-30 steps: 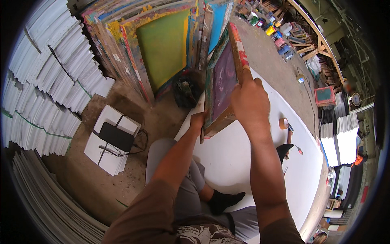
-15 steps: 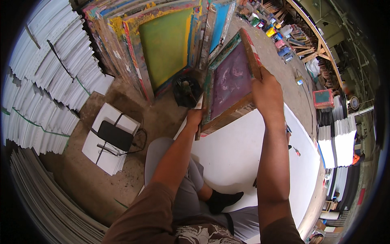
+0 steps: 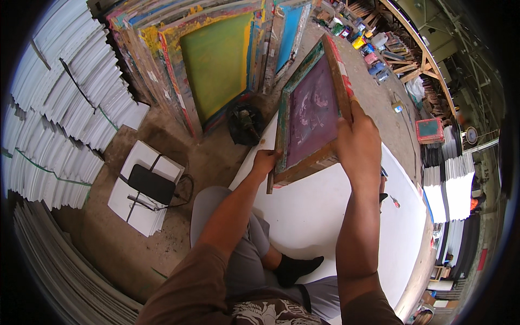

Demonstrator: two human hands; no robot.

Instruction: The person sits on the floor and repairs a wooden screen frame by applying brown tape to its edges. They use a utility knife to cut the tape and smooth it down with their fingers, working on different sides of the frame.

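Head view: a wooden screen-printing frame (image 3: 311,111) with a dark purple mesh is held up off the white sheet (image 3: 319,216), tilted on edge, a little toward one o'clock of the picture's centre. The left hand (image 3: 265,161) is clamped on the frame's lower left corner, at about seven o'clock of the frame, fingers wrapped round the wooden bar. The right hand (image 3: 358,142) is closed on the frame's right bar, at about four o'clock of it, with the palm flat against the wood and the thumb pointing up along the edge.

Both forearms come in from six o'clock and reach upward; the right one runs nearly straight up, the left one slants in from seven o'clock. The person sits with grey-trousered legs folded, a black-socked foot (image 3: 295,268) resting on the sheet's near edge.

The sheet lies on a dusty concrete floor. At twelve o'clock more frames (image 3: 216,65) lean in a row, one with green mesh. A small black pot (image 3: 245,123) stands just beside the sheet's far corner. At nine o'clock a black pouch (image 3: 150,183) lies on a short pile of white paper (image 3: 130,208), with taller white stacks (image 3: 59,108) beyond at ten o'clock. More white stacks (image 3: 452,187) stand at three o'clock.
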